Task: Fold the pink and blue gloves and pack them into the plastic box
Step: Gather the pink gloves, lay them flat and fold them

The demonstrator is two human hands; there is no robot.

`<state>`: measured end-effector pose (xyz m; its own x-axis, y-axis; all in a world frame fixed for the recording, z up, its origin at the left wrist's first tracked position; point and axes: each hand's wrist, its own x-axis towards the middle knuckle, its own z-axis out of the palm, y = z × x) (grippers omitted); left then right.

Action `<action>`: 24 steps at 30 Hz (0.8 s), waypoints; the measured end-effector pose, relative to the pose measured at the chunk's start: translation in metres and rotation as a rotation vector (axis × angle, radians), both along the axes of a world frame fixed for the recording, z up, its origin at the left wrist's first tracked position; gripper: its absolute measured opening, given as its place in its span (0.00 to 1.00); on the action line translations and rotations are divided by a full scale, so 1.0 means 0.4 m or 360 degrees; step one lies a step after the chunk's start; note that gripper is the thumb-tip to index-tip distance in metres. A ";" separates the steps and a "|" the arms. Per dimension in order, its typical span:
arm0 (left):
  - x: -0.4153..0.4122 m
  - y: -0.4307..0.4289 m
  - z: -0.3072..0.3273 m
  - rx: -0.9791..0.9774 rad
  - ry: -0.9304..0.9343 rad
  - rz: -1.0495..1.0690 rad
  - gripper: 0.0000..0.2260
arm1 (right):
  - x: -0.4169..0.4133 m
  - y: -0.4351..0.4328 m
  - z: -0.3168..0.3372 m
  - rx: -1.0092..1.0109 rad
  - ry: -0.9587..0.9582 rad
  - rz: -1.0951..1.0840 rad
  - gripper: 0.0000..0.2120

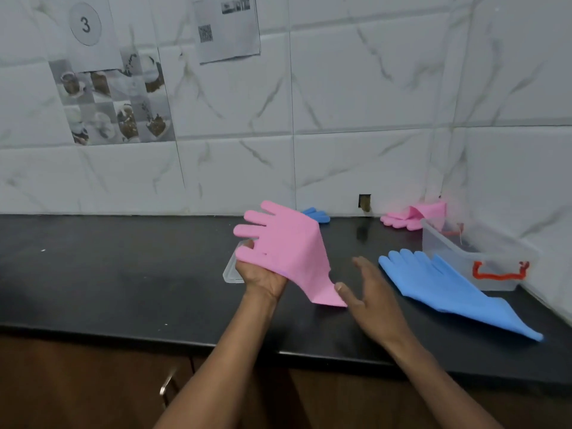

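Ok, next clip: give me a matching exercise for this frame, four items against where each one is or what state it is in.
Items:
1. pink glove
2. blue glove
3. plastic box
4. box lid

States:
A. lying flat behind the left hand
B. held up off the counter
C. standing open at the right wall
D. spread flat beside the right hand

Pairs: 1-B, 2-D, 3-C, 4-A
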<state>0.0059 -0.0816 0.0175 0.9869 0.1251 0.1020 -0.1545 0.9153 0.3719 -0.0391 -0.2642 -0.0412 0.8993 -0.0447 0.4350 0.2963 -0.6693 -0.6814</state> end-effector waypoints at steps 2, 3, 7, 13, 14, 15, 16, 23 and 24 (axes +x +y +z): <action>0.011 0.004 0.000 -0.0129 -0.0024 -0.0216 0.11 | 0.022 -0.016 0.016 0.0137 0.0050 -0.0128 0.31; 0.018 -0.005 0.001 -0.0077 -0.0006 -0.0249 0.10 | 0.030 -0.019 0.026 0.0167 0.0019 -0.0136 0.30; 0.010 -0.020 0.038 0.0059 0.0065 -0.0346 0.10 | 0.033 -0.005 0.097 0.0213 -0.0266 -0.0010 0.35; -0.004 -0.066 0.096 -0.0052 -0.0071 -0.0281 0.12 | -0.007 0.117 0.111 -0.0598 -0.0471 0.0405 0.47; -0.009 -0.076 0.101 0.0046 -0.0037 -0.0282 0.12 | -0.003 0.136 0.099 -0.0599 -0.0489 0.0318 0.45; -0.016 -0.087 0.107 0.0179 -0.0032 -0.0293 0.11 | 0.006 0.145 0.098 -0.0474 -0.0537 0.0225 0.39; -0.022 -0.094 0.112 0.0340 -0.0078 -0.0279 0.09 | 0.019 0.145 0.108 -0.0268 -0.0600 0.0131 0.30; 0.028 0.037 0.061 0.1459 -0.0542 0.0250 0.55 | 0.106 0.015 0.312 0.0008 -0.0355 0.0330 0.11; 0.037 0.058 0.043 0.1607 -0.0522 0.0340 0.52 | 0.108 0.002 0.337 -0.0061 -0.0298 0.0445 0.12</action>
